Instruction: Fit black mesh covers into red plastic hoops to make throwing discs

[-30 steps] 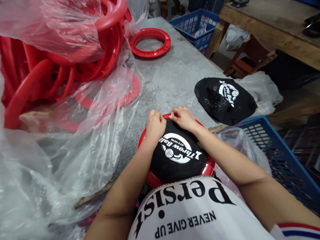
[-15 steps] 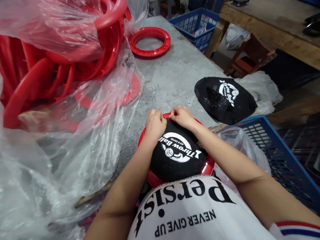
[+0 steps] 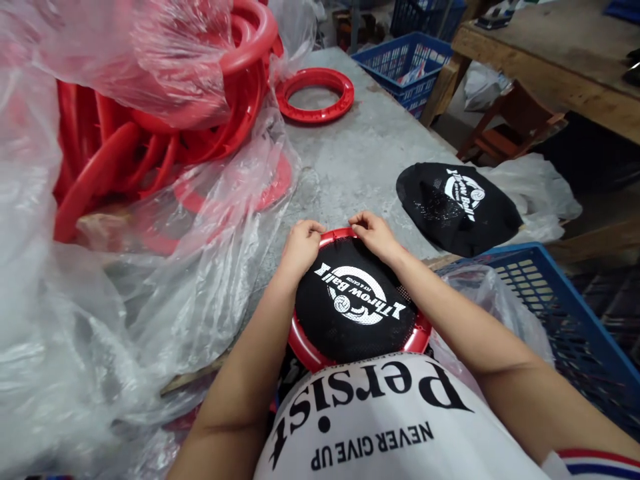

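A red plastic ring (image 3: 306,339) rests against my shirt at the near edge of the table. Black mesh fabric (image 3: 320,320) with a white "Throw Ball" print lies across its opening. My left hand (image 3: 303,245) grips the ring's far rim on the left, fingers curled over it. A short way to the right, my right hand (image 3: 374,233) pinches the same rim, thumb at the fabric's edge. Between the two hands a stretch of bare red rim shows. The fingertips' exact hold on the fabric is partly hidden.
Clear plastic bags (image 3: 200,313) cover the left side, around a pile of red rings (image 3: 240,107). One loose red ring (image 3: 315,117) lies farther back on the grey table (image 3: 345,153). Stacked black fabric covers (image 3: 430,200) lie right, above a blue crate (image 3: 590,333).
My hands have moved slightly apart along the far rim, baring more red between them. The whole scene has shifted a little right and down in view.
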Motion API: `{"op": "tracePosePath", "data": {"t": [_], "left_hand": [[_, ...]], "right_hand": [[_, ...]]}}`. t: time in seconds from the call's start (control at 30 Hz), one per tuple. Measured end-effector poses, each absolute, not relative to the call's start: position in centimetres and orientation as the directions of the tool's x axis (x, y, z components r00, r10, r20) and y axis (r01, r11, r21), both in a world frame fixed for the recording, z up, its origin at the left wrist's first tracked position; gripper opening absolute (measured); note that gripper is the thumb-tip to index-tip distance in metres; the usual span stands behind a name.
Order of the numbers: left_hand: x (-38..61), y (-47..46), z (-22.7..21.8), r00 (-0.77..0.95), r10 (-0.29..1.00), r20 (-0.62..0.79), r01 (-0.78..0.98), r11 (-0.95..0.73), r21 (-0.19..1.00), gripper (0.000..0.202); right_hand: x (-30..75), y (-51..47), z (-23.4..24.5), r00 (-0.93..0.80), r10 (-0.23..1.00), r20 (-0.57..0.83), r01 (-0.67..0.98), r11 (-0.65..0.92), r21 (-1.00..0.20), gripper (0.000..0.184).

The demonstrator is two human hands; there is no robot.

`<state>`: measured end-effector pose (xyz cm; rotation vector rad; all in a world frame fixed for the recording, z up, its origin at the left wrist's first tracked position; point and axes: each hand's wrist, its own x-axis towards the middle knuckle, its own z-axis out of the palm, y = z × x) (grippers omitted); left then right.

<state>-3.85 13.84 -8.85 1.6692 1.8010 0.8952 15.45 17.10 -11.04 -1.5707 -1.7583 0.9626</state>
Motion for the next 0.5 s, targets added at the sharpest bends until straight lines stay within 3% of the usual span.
{"op": "tracePosePath", "data": {"t": [0.1,0.27,0.33,0.5], "left_hand": [[-4.0,13.3,-8.4,-0.024,0.999,0.022,0.75,0.003,0.662,0.022],[-3.6,12.8,-8.4,0.054,0.998,0.017,0.823,-0.054,0.565,0.021],[-3.5,12.8,-8.4,0.064,0.998,0.017,0.827,-0.062,0.558,0.019],[-3.4,12.9,-8.7,0.006,1.0,0.002,0.782,-0.006,0.624,0.01]], "right_hand": [[15.2,16.4,-10.2,-0.139,0.99,0.036,0.651,0.119,-0.75,0.02],[14.3,15.2,-8.8,-0.301,0.905,0.301,0.681,0.425,-0.596,0.026],[14.0,15.4,-8.7,-0.377,0.884,0.276,0.642,0.464,-0.61,0.024],[13.6,16.3,-8.9,-0.463,0.885,0.055,0.658,0.384,-0.648,0.008]]}}
